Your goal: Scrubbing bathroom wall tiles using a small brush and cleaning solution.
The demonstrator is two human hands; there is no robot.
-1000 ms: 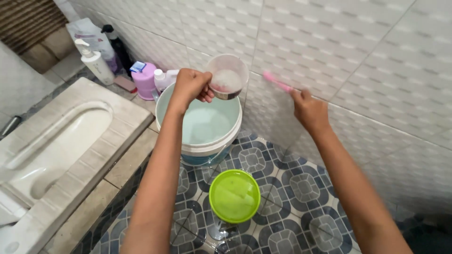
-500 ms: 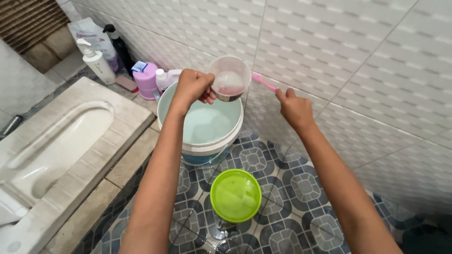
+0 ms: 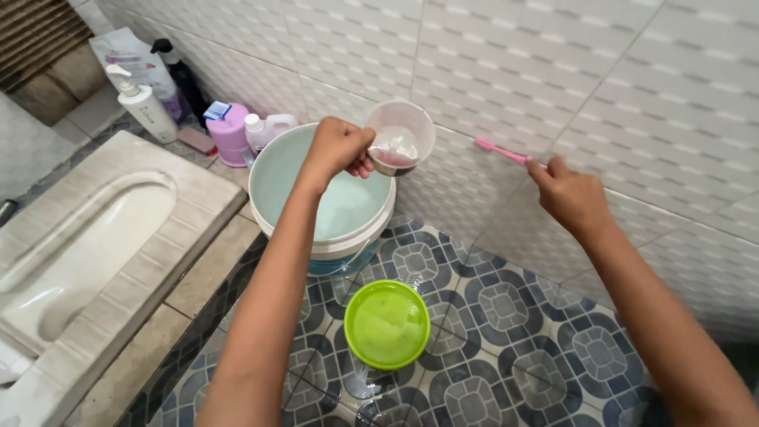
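The left hand (image 3: 338, 150) was closed around the side of a small clear cup (image 3: 402, 145), holding it above the far rim of a white bucket (image 3: 316, 237). The cup was tilted a little toward the wall and held a foamy white liquid. The right hand (image 3: 571, 196) was closed on the handle of a pink toothbrush (image 3: 500, 150), whose head end lay against the white wall tiles (image 3: 569, 71), well to the right of the cup. The bristles could not be made out.

The bucket stood on the patterned floor (image 3: 506, 316) close against the wall, its inside pale blue-green. A green bowl (image 3: 386, 323) sat on the floor just in front of the bucket, apart from it. To the left was a raised squat toilet (image 3: 95, 237) with a tiled step. Behind the bucket, along the wall, stood a pink container (image 3: 229, 134), a small white jug (image 3: 267, 130), a white pump bottle (image 3: 142, 104), a dark bottle (image 3: 179, 73) and a refill pouch (image 3: 126, 51).
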